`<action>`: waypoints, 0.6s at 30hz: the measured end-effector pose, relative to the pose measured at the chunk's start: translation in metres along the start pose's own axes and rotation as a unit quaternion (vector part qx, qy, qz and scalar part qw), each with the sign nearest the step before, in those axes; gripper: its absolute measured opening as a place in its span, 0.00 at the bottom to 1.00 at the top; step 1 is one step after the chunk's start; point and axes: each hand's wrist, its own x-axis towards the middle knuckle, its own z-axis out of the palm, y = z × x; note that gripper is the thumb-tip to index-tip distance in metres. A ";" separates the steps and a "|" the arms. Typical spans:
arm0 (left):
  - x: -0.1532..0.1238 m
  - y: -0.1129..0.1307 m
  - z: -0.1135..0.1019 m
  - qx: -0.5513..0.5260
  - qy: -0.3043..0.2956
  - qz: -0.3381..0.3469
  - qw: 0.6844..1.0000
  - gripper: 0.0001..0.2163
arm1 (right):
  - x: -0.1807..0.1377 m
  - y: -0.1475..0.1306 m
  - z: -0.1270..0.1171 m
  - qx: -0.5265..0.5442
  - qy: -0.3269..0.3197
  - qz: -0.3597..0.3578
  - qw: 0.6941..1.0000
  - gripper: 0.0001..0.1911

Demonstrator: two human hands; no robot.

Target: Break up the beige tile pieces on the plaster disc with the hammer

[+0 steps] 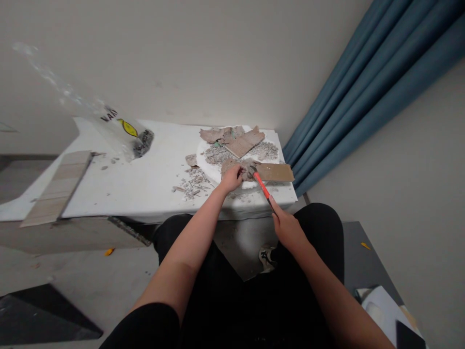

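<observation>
My right hand (pixel 288 227) is wrapped round the handle of a hammer (pixel 262 184), which is red with a black grip. The grey hammer head rests at or just above crumbled grey-brown pieces on a tan board (pixel 274 172). Left of the head, my left hand (pixel 232 177) is closed, its fingertips curled at the edge of a broken grey-brown slab. What they pinch is hidden. Under all this lies a round white foam base (pixel 204 165) with grey rubble (pixel 217 154) and torn cardboard-like pieces (pixel 245 142) on it.
Loose chips (pixel 194 185) lie on the white-covered table (pixel 145 186). A clear plastic bag (pixel 119 128) with dark contents stands at the back left. A wood-grain plank (pixel 60 186) overhangs the table's left front. Blue curtains (pixel 348 72) hang by the right end.
</observation>
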 end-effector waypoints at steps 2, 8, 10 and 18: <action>0.000 0.000 0.000 -0.002 0.004 0.002 1.000 0.13 | 0.000 0.000 -0.001 0.006 0.016 -0.009 1.000 0.33; -0.002 0.001 -0.007 -0.058 0.020 -0.007 0.998 0.12 | -0.001 0.003 0.006 -0.049 -0.015 0.007 0.999 0.33; -0.003 0.001 -0.014 -0.071 0.046 -0.021 0.996 0.13 | -0.003 0.004 0.009 -0.049 -0.017 0.005 0.999 0.33; -0.012 -0.007 -0.042 -0.053 0.134 -0.084 0.986 0.12 | -0.006 0.006 0.012 -0.024 -0.007 -0.002 1.000 0.32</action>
